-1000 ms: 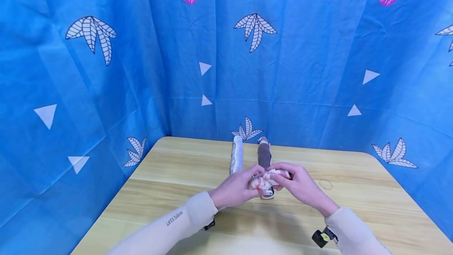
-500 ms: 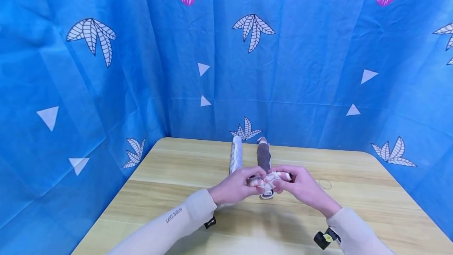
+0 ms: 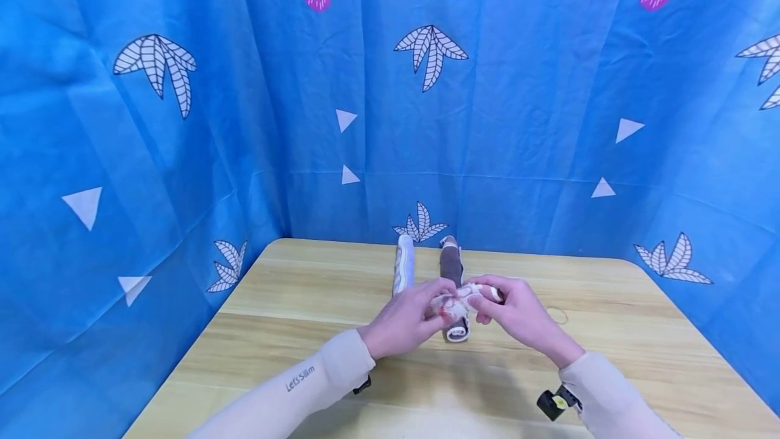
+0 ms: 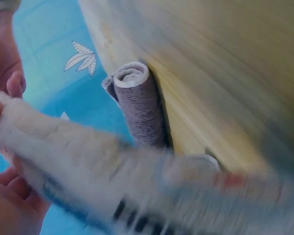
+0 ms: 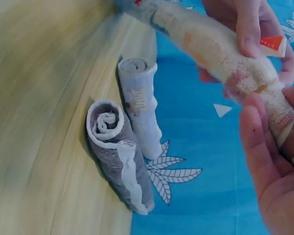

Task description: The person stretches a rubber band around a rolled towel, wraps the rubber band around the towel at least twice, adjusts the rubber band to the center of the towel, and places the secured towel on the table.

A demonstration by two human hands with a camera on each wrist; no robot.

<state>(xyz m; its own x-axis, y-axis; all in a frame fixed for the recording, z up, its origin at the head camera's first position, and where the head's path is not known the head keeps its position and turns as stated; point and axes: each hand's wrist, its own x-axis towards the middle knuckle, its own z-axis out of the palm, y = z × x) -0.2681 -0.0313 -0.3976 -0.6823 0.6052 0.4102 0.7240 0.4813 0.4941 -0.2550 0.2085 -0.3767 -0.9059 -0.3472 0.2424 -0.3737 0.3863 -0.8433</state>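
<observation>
A cream patterned cloth roll point(image 3: 449, 309) point(image 4: 88, 152) point(image 5: 206, 46) is held above the table between both hands. My left hand point(image 3: 405, 320) point(image 5: 247, 24) grips one part, its thumb on the cloth and a small red-and-white tag beside it. Curled round the other end is my right hand point(image 3: 518, 310) point(image 5: 269, 161), close to a narrow yellowish band round the cloth. Behind and below lies a grey-brown rolled towel point(image 3: 451, 266) point(image 4: 141, 110) point(image 5: 120, 169), with a pale bluish rolled towel point(image 3: 403, 264) point(image 5: 142, 105) to its left in the head view.
A thin rubber band point(image 3: 557, 316) lies on the wooden table point(image 3: 292, 297), right of my right hand. A blue patterned curtain point(image 3: 524, 120) stands along the table's back and left side.
The hands stay together on the cloth roll, with slight shifts of the fingers and of the roll's tilt. The head view has shifted slightly. Both towels on the table lie as before.
</observation>
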